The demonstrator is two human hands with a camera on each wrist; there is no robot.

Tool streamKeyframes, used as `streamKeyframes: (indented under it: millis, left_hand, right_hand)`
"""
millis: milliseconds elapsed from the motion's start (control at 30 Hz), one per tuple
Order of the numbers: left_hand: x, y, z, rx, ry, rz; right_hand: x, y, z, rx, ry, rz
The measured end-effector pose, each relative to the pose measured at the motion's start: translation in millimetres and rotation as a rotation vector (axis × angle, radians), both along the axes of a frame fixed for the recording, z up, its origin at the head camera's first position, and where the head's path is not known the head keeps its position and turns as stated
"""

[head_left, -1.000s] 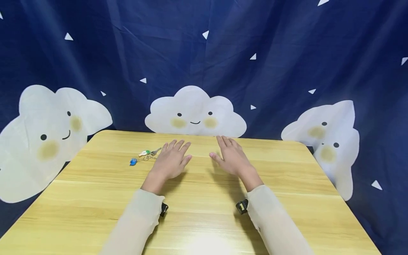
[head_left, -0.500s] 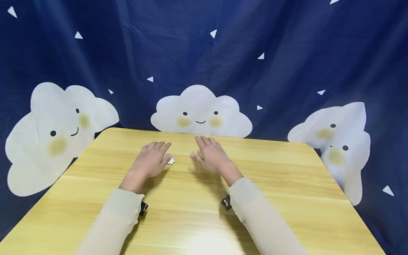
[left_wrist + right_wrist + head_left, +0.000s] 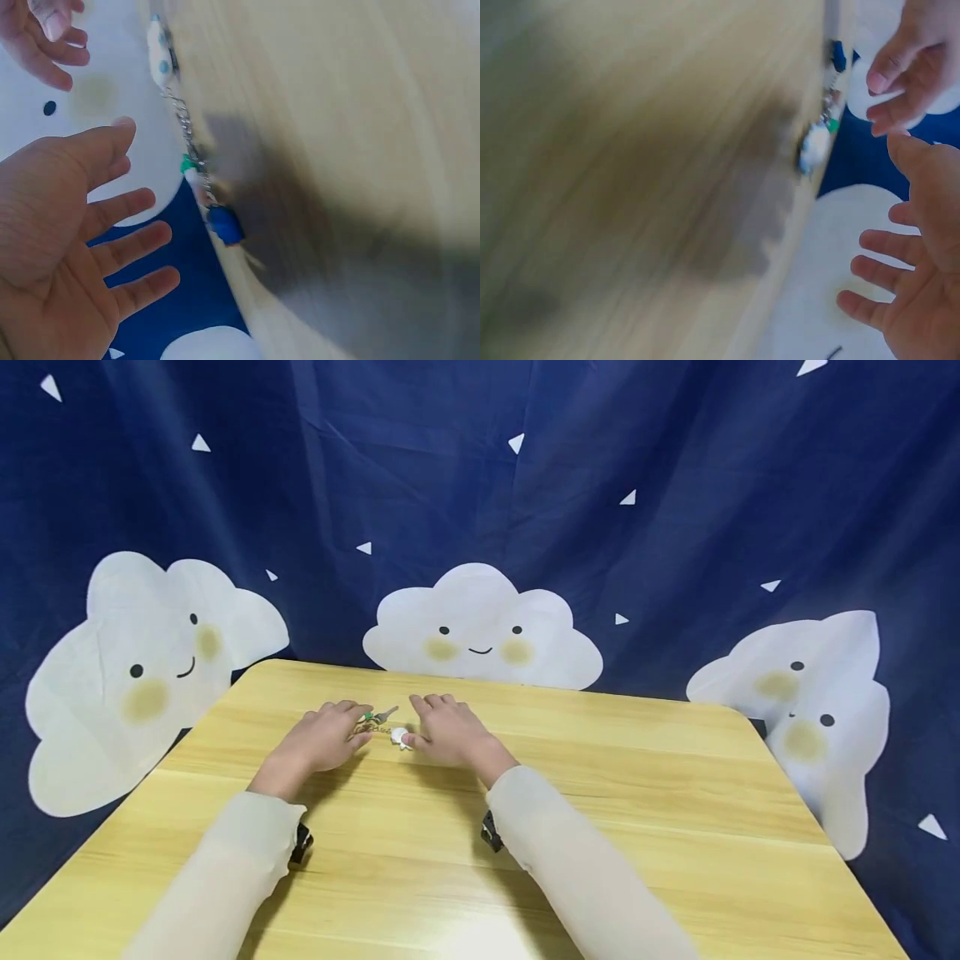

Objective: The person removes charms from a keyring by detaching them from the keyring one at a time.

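Observation:
A keychain (image 3: 375, 729) lies on the wooden table, between my two hands. It bears a small grey key (image 3: 386, 716), a white charm (image 3: 400, 738) with blue spots, a green-and-white charm (image 3: 187, 165) and a blue charm (image 3: 225, 224). My left hand (image 3: 321, 737) hovers over the keychain's left end and hides the blue charm in the head view. Relaxed, spread fingers show on it in the left wrist view, gripping nothing. My right hand (image 3: 450, 732) is at the right end, its thumb near the white charm; whether it touches cannot be told. Its fingers are spread too.
The wooden table (image 3: 600, 827) has rounded far corners. Right behind its far edge hangs a dark blue curtain (image 3: 420, 468) printed with white smiling clouds and small triangles. A small black device (image 3: 302, 843) sits at each wrist, by the pale sleeves (image 3: 217, 868).
Both hands have moved left across the table, and the right hand has come nearer the left. The keychain, first left of the left hand, now shows between the hands. The view has shifted slightly.

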State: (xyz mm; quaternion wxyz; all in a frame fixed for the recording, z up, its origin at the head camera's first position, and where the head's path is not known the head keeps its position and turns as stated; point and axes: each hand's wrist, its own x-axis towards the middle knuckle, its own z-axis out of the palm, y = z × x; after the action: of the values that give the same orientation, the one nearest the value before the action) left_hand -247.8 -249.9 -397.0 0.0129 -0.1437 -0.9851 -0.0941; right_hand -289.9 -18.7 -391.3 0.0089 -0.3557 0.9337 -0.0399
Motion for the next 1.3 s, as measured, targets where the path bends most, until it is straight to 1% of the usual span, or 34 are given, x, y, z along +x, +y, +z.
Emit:
streamKeyframes:
  millis: [200, 333, 467, 700, 867, 1100, 1233, 1300]
  left_hand:
    - [-5.3, -7.0, -3.7, 0.019, -0.002, -0.029]
    - [-8.6, -12.8, -8.1, 0.026, 0.0, -0.034]
    - [-12.6, -17.3, -12.9, 0.055, 0.006, -0.039]
    - [-20.0, -21.2, -19.5, 0.126, -0.014, -0.038]
    - [-22.9, -20.4, -20.6, 0.124, 0.0, -0.019]
    - [-25.4, -20.3, -23.3, 0.137, 0.02, -0.028]
    - [-27.6, -21.8, -26.9, 0.139, 0.029, -0.026]
    - [-28.5, -22.1, -28.4, 0.143, 0.023, -0.022]
  right_hand:
    - [-4.8, -19, -10.9, 0.016, -0.008, 0.03]
    - [-7.0, -29, -16.3, 0.017, -0.016, 0.037]
    - [-9.4, -38, -20.0, -0.001, -0.027, 0.04]
    - [-15.2, -51, -25.6, -0.026, -0.064, 0.014]
    - [-20.8, -57, -30.1, -0.025, -0.075, 0.001]
    - [-25.2, -64, -33.6, -0.062, -0.084, -0.008]
    - [-26.8, -68, -34.9, -0.07, -0.082, -0.016]
    - [-27.7, -70, -36.6, -0.08, -0.078, -0.027]
